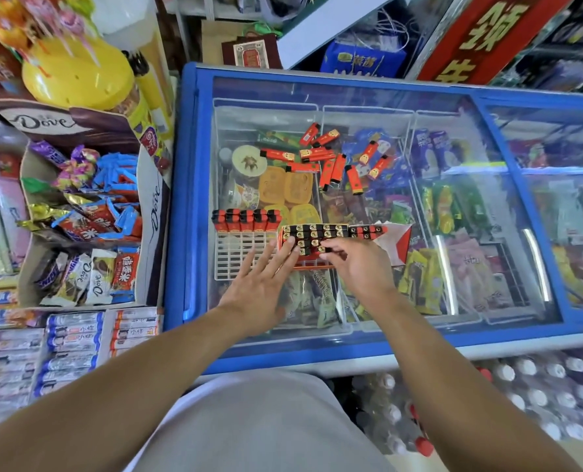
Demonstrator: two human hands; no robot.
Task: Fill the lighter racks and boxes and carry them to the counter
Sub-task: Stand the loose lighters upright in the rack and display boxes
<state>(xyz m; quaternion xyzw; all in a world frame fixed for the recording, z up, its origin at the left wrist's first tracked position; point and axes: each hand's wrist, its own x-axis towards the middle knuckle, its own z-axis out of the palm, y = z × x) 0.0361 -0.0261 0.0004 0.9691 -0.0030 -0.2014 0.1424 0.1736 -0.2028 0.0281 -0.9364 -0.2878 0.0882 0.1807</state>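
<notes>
A red lighter box (312, 245) sits on the glass lid (368, 206) of a blue chest freezer (186, 199). The box is partly filled with red lighters standing up, black tops showing. The left hand (261, 287) lies flat with straight, spread fingers; its fingertips (291, 245) press on the lighter tops at the left side of the box. The right hand (354, 264) is at the right side of the box. Its fingers are curled and pinch one lighter (331, 250) among the rows in the box.

Just left of the box stands a white plastic lighter rack (240, 253). One row of red lighters (245, 220) fills its far edge, and the slots nearer the person are bare. Just right of the box lies a red and white flap (397, 241), with a short row of lighters (366, 231) beside it.

Farther back on the glass from the box, a pile of loose red lighters (334, 158) lies scattered. Under the glass are ice creams and frozen snacks in white baskets.

Left of the freezer is a cardboard Dove chocolate stand (79, 212) full of wrapped sweets. Behind that is a yellow lollipop tub (79, 76). Near the person, below the freezer's front edge, are packs of water bottles (528, 393).
</notes>
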